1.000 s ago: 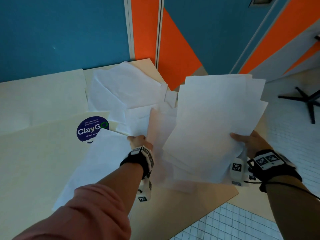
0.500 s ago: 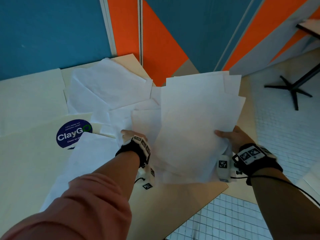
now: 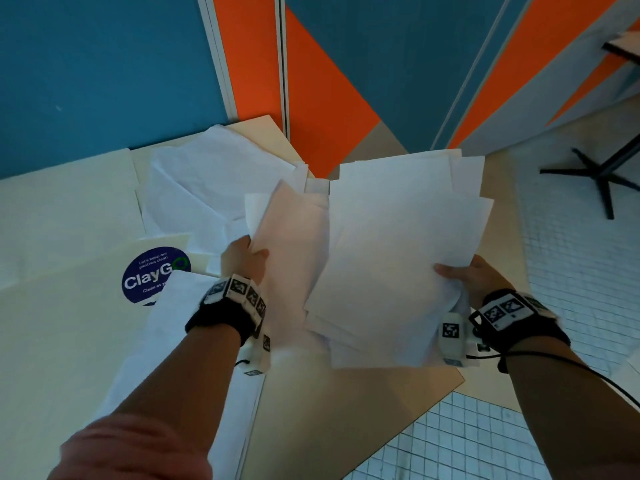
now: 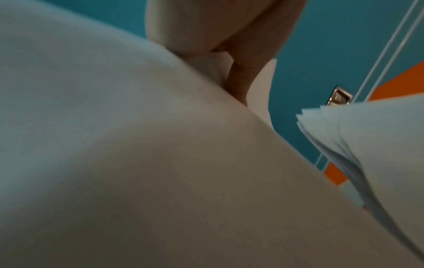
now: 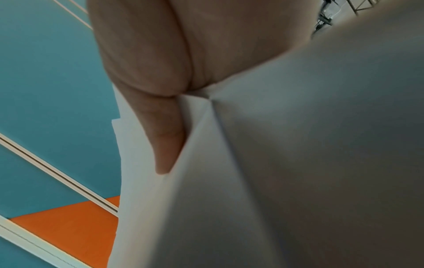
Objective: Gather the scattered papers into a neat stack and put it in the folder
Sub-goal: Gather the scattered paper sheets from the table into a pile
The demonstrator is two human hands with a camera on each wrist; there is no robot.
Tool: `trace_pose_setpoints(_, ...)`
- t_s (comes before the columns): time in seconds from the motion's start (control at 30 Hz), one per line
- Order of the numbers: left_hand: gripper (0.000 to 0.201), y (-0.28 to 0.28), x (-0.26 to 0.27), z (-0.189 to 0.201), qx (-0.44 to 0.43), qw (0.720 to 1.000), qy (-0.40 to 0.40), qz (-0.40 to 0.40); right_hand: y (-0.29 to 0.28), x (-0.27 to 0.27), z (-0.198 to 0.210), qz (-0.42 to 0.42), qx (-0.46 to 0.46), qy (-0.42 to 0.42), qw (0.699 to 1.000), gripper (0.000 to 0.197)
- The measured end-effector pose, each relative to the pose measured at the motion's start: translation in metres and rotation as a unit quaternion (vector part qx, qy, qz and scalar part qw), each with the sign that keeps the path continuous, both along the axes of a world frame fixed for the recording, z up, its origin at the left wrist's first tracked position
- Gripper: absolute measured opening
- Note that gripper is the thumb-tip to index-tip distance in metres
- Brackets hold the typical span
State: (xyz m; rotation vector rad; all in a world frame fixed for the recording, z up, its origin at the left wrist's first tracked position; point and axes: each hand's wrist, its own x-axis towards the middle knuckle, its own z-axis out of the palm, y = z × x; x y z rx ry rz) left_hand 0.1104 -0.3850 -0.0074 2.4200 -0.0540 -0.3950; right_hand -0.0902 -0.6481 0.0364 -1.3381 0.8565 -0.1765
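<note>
The person's right hand [image 3: 474, 278] grips a loose, uneven stack of white papers [image 3: 398, 258] by its right edge, thumb on top, held above the table [image 3: 52, 358]. Just left of it, the left hand [image 3: 242, 259] pinches a single sheet [image 3: 294, 244], tilted up beside the stack. More papers [image 3: 207, 188] lie scattered on the far side of the table, past a round ClayGo sticker [image 3: 149, 275]
</note>
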Motion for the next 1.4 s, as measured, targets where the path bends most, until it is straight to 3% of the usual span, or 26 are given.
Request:
trace_pose_setpoints(0.07,0.021,0.018,0.010,0.018,0.015,0.999,-0.035,-0.004,0.002,0.002,0.001,-0.001,0.004,0.008,1.000,0.066)
trace_pose_setpoints(0.1,0.022,0.028,0.017,0.027,0.019,0.999,-0.044,-0.009,0.003,0.003,0.000,0.004,-0.002,0.013,1.000,0.062)
trace_pose_setpoints(0.23,0.037,0.077,0.037,0.058,-0.057,0.998,0.008,-0.004,0.005,0.008,-0.011,0.030,-0.012,0.021,0.999,0.123)
trace_pose_setpoints(0.33,0.030,0.115,0.038,0.062,-0.160,0.985,0.058,0.040,0.011,0.011,-0.009,0.042,0.000,0.009,0.999,0.114)
trace_pose_setpoints(0.5,0.013,0.156,0.034,0.052,-0.269,0.950,0.099,0.127,0.012,0.013,-0.014,0.039,-0.033,0.010,0.999,0.142)
trace_pose_setpoints(0.6,0.009,0.152,0.027,0.047,-0.322,0.930,0.128,0.121,0.023,0.020,-0.010,0.051,-0.021,0.001,0.998,0.142)
trace_pose_setpoints(0.67,0.007,0.138,0.018,0.044,-0.338,0.924,0.150,0.102,0.040,0.028,-0.002,0.060,-0.024,-0.005,0.998,0.128)
trace_pose_setpoints(0.77,0.016,0.120,0.005,0.047,-0.366,0.909,0.190,0.065,0.070,0.039,0.013,0.077,-0.006,0.000,0.997,0.060)
trace_pose_setpoints(0.8,0.017,0.118,0.002,0.052,-0.382,0.901,0.199,0.053,0.075,0.043,0.013,0.086,-0.005,0.003,0.996,0.051)
trace_pose_setpoints(0.97,0.019,0.133,0.002,0.091,-0.456,0.873,0.175,0.012,0.082,0.051,0.017,0.109,-0.039,0.011,0.993,0.036)
trace_pose_setpoints(1.13,0.018,0.137,-0.002,0.078,-0.405,0.898,0.173,0.019,0.100,0.061,0.020,0.129,-0.004,0.007,0.992,0.038)
trace_pose_setpoints(1.2,0.029,0.141,-0.008,0.063,-0.382,0.907,0.172,0.038,0.112,0.068,0.018,0.147,0.031,0.002,0.989,0.056)
trace_pose_setpoints(1.27,0.037,0.145,-0.014,0.051,-0.363,0.915,0.168,0.053,0.120,0.074,0.015,0.180,0.047,-0.002,0.983,0.089)
trace_pose_setpoints(1.3,0.040,0.147,-0.017,0.046,-0.359,0.916,0.168,0.060,0.127,0.077,0.014,0.207,0.049,0.000,0.977,0.088)
trace_pose_setpoints(1.37,0.043,0.152,-0.023,0.037,-0.364,0.907,0.197,0.080,0.145,0.080,0.016,0.252,0.029,0.012,0.967,0.039)
trace_pose_setpoints(1.4,0.044,0.154,-0.026,0.033,-0.357,0.906,0.208,0.090,0.153,0.083,0.015,0.260,0.011,0.021,0.965,0.028)
